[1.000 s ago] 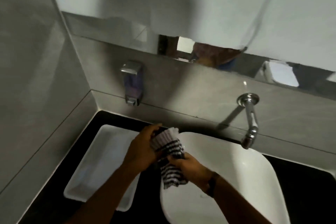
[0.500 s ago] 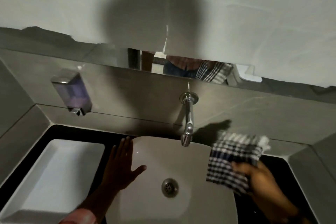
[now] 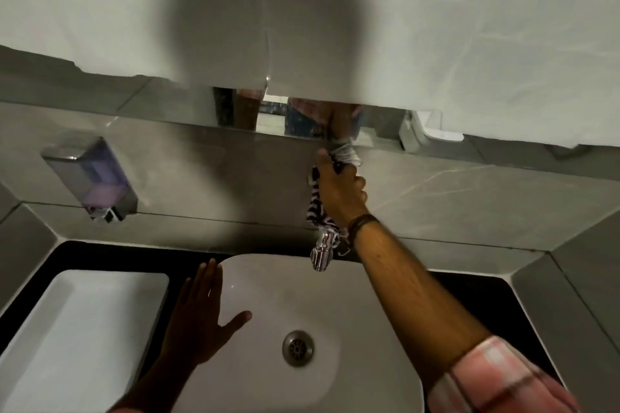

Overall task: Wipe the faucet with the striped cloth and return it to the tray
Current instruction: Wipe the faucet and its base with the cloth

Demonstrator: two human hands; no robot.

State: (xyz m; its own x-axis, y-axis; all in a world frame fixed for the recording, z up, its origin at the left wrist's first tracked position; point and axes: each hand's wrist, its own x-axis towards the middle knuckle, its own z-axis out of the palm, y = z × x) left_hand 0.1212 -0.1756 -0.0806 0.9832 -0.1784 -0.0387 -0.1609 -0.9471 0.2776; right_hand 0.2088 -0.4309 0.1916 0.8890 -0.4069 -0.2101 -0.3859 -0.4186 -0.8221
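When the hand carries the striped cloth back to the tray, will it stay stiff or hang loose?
Probably loose: the black-and-white striped cloth bunches around the chrome faucet under the right hand, one end drooping. It seems light, since one hand holds it.

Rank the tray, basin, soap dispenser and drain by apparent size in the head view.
1. Basin and tray: alike, both cropped, unranked.
2. Soap dispenser.
3. Drain.
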